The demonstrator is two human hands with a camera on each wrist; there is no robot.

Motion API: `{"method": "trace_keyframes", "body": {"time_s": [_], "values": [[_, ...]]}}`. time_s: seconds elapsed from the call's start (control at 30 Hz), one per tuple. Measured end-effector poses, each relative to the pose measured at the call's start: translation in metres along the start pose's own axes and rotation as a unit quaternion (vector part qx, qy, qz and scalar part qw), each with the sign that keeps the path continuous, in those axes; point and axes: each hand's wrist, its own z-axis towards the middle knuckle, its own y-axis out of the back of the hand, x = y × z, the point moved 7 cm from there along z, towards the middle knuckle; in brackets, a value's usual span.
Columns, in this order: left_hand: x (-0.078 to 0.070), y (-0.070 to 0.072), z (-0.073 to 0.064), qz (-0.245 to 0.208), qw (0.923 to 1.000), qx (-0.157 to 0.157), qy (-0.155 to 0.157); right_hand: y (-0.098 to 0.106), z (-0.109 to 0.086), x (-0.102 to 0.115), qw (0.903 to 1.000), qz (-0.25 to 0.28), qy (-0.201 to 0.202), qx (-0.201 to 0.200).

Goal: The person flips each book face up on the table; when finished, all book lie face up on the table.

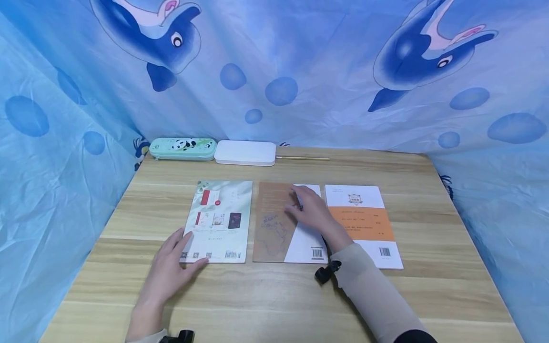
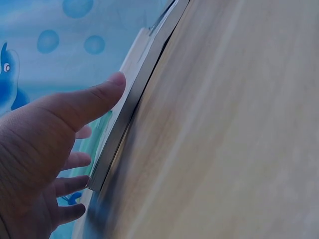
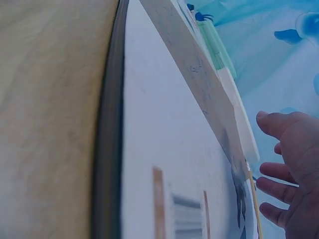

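Three books lie side by side, back covers up. At the lower-left corner of the pale green book [image 1: 218, 238], my left hand [image 1: 169, 267] rests with its thumb along the near edge and its fingers spread. The left wrist view shows that thumb [image 2: 107, 92] at the edge of the book's spine or page block. My right hand [image 1: 310, 209] is over the upper part of the brown-and-white book [image 1: 272, 214], covering some of its cover. In the right wrist view its fingers [image 3: 279, 172] are loosely spread, holding nothing. The orange-and-white book [image 1: 358, 224] lies right of that hand.
Along the back of the wooden table [image 1: 266, 305] lie a mint pencil case [image 1: 183, 149] with a panda print, a white flat case [image 1: 245, 153] and a thin gold-coloured stick [image 1: 303, 158]. A blue dolphin-print curtain [image 1: 334, 95] encloses the back and sides.
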Motion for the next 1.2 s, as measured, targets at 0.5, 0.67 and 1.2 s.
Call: {"method": "trace_keyframes", "body": {"time_s": [0.5, 0.67, 1.2], "values": [[0.006, -0.001, -0.003, -0.016, 0.9996, 0.019, 0.016, -0.024, 0.025, 0.014, 0.9994, 0.000, 0.007, 0.034], [0.006, -0.001, -0.004, -0.030, 0.9991, 0.022, 0.023, -0.032, 0.034, 0.019, 0.9987, 0.004, 0.008, 0.050], [0.009, 0.008, -0.009, -0.041, 0.9978, -0.018, 0.048, -0.048, 0.056, 0.032, 0.9981, 0.002, 0.026, 0.055]]}}
